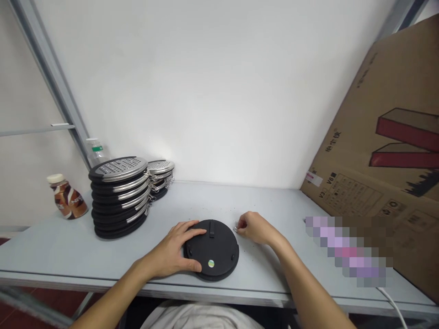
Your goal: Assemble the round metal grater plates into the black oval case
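A round black disc (pixel 219 249) lies flat near the table's front edge, with a small raised tab and a round sticker on its upper face. My left hand (pixel 176 251) grips it from the left, fingers over the top and thumb near the front rim. Just beyond the disc's right edge, my right hand (pixel 255 227) pinches a small shiny metal piece (pixel 235 229). The fingers hide most of that piece; I cannot tell whether it is joined to the disc. To the left stands a tall stack of similar discs (pixel 119 201), with perforated metal tops and wire clips.
Behind the tall stack is a shorter stack (pixel 161 169). A brown drink bottle (pixel 68 198) and a clear bottle (pixel 96 151) stand at the left. A large cardboard box (pixel 363 151) leans along the right side. A blurred-out object (pixel 346 251) with a white cable (pixel 393 304) lies before it.
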{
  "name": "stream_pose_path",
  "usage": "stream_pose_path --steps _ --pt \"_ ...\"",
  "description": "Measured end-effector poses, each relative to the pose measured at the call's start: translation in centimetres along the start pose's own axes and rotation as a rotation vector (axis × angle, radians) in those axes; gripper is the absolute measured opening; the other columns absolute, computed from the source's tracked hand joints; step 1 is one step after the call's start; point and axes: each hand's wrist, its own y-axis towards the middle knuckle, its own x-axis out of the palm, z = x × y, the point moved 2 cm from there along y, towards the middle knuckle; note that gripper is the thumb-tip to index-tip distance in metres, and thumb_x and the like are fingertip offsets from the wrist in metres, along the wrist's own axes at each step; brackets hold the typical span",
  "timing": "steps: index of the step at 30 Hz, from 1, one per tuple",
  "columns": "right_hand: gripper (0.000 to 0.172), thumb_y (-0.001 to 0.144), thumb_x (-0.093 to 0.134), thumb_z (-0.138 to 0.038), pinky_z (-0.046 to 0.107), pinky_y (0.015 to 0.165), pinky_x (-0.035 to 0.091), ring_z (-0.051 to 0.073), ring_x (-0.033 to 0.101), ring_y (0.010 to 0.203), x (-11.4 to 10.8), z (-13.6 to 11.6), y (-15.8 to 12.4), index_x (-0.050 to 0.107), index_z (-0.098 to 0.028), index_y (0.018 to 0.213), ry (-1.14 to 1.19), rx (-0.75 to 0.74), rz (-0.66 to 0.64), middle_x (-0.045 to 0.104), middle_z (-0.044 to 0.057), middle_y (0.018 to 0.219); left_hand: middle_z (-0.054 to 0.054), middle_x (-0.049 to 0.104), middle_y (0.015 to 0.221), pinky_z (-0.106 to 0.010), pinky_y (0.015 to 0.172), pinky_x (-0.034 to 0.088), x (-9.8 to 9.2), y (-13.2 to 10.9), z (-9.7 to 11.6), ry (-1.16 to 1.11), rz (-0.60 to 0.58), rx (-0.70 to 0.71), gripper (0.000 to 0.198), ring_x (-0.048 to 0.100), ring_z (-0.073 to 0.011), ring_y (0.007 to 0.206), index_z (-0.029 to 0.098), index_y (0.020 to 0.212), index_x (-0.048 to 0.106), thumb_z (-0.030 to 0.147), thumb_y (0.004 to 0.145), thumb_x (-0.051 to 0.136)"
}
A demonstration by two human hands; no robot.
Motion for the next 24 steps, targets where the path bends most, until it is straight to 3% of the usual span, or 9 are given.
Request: stream_pose_path --steps 6,9,12,15,18,21,24 --pt "0.009 0.073 0.061 -0.020 0.024 0.055 0.042 0.016 0.062 0.060 -1.2 1.6 0.4 0.067 -0.017 0.066 0.097 0.049 0.130 0.071 0.005 0.067 -0.008 0.036 0.152 -0.048 0.115 0.029 -0.4 0.4 0.6 -0.018 -0.001 0.001 0.077 0.033 -0.0319 0.139 0.034 0.135 0.053 0.062 0.067 0.076" --pt "0.007 0.070 0.063 -0.020 0.024 0.053 0.043 0.015 0.061 0.053 -1.0 2.3 0.9 0.066 -0.017 0.065 0.123 0.082 0.146 0.069 0.003 0.061 -0.008 0.050 0.141 -0.041 0.111 0.034 -0.9 2.2 2.0 -0.014 0.106 0.007 0.051 0.044 -0.0266 0.131 0.028 0.123 0.063 0.054 0.079 0.068" --pt "0.009 0.071 0.062 -0.021 0.024 0.050 0.043 0.014 0.058 0.044 -0.2 2.5 0.9 0.067 -0.017 0.065 0.149 0.101 0.148 0.063 0.001 0.048 -0.005 0.067 0.116 -0.034 0.102 0.042 -0.8 5.7 4.0 0.063 0.174 -0.003 0.026 0.059 -0.0220 0.113 0.024 0.105 0.071 0.041 0.086 0.063" --pt "0.017 0.077 0.055 -0.023 0.026 0.051 0.045 0.015 0.059 0.043 0.6 2.7 -0.1 0.070 -0.017 0.074 0.173 0.104 0.182 0.064 0.000 0.048 -0.003 0.074 0.100 -0.030 0.087 0.048 0.3 9.9 5.5 0.086 0.084 -0.030 0.018 0.066 -0.0206 0.096 0.023 0.093 0.075 0.033 0.080 0.068" --pt "0.025 0.081 0.051 -0.028 0.029 0.061 0.049 0.018 0.064 0.053 1.1 3.1 -1.5 0.073 -0.017 0.086 0.178 0.104 0.276 0.068 0.002 0.057 -0.003 0.076 0.087 -0.026 0.071 0.051 1.8 13.2 6.0 0.085 -0.017 -0.094 0.024 0.069 -0.0203 0.082 0.022 0.087 0.077 0.038 0.069 0.077" --pt "0.028 0.080 0.052 -0.032 0.032 0.068 0.050 0.021 0.067 0.062 1.3 3.5 -2.5 0.075 -0.018 0.087 0.179 0.099 0.355 0.072 0.004 0.065 -0.003 0.076 0.083 -0.025 0.065 0.050 3.1 15.0 5.9 0.091 -0.092 -0.150 0.032 0.070 -0.0201 0.076 0.023 0.083 0.077 0.042 0.059 0.083" --pt "0.029 0.081 0.052 -0.034 0.034 0.076 0.049 0.023 0.068 0.074 1.2 3.6 -2.8 0.075 -0.019 0.089 0.172 0.078 0.448 0.076 0.007 0.082 -0.004 0.076 0.084 -0.026 0.066 0.050 3.8 15.7 5.9 0.104 -0.119 -0.183 0.028 0.070 -0.0204 0.076 0.023 0.081 0.077 0.037 0.058 0.083"
